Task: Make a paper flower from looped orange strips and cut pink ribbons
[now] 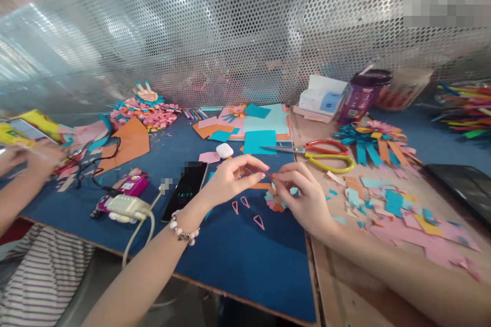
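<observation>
My left hand (240,178), with a beaded bracelet at the wrist, is over the blue table, its thumb and index finger brought together. Facing it, my right hand (303,191) has its fingertips pinched close to the left ones. Whatever is between the fingertips is too small to make out. Below them lie three pink paper loops shaped like drops, one a pink loop (259,222) nearest me. Partly hidden behind my right hand is a round of multicoloured paper pieces (271,203). Scissors (330,155) with red and yellow handles lie open beyond that hand.
Sheets of coloured paper (264,120) are stacked at the back. Paper scraps (395,204) cover the right side, near a ribbon-like paper flower (378,140) and a purple cup (362,94). A phone (186,189) and cabled charger (128,205) lie left. Another person's hand (44,158) works far left.
</observation>
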`<state>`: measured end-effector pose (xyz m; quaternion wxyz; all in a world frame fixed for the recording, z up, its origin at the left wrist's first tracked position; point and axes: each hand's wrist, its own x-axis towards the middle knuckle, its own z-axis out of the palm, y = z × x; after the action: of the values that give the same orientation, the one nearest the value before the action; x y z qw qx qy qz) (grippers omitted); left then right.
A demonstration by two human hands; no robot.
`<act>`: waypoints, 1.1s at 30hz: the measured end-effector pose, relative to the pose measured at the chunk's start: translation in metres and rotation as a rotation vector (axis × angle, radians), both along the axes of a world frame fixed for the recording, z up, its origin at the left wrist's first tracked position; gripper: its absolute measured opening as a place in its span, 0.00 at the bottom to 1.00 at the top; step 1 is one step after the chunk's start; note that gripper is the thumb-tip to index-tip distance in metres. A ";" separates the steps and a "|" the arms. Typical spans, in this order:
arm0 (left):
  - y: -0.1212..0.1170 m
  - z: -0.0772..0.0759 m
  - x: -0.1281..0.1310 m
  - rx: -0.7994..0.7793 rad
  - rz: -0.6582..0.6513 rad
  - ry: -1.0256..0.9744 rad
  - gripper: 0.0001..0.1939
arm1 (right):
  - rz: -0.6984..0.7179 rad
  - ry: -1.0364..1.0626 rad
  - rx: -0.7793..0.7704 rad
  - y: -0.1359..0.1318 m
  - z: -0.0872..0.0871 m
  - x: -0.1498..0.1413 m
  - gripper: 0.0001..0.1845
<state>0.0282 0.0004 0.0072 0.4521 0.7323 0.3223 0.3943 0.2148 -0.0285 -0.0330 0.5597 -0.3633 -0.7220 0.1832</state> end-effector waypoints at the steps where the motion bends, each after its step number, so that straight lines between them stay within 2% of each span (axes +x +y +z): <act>1: 0.000 0.000 0.000 0.006 0.007 0.000 0.07 | 0.003 -0.010 -0.002 0.000 0.000 0.000 0.05; 8: -0.001 0.002 -0.001 0.072 0.051 0.027 0.07 | 0.016 -0.038 -0.070 0.001 0.000 -0.003 0.07; 19: -0.005 0.001 0.002 0.149 0.061 0.119 0.07 | -0.029 -0.108 0.001 0.004 -0.005 0.000 0.04; 27: -0.005 0.003 0.003 0.126 0.080 0.087 0.06 | -0.048 -0.148 -0.009 0.003 -0.006 -0.001 0.07; 33: -0.001 -0.002 0.004 0.097 0.126 0.069 0.06 | -0.074 -0.169 0.067 0.006 -0.006 -0.001 0.03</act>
<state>0.0319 -0.0006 0.0048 0.3789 0.7448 0.3639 0.4116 0.2137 -0.0226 -0.0389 0.5149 -0.3847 -0.7586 0.1068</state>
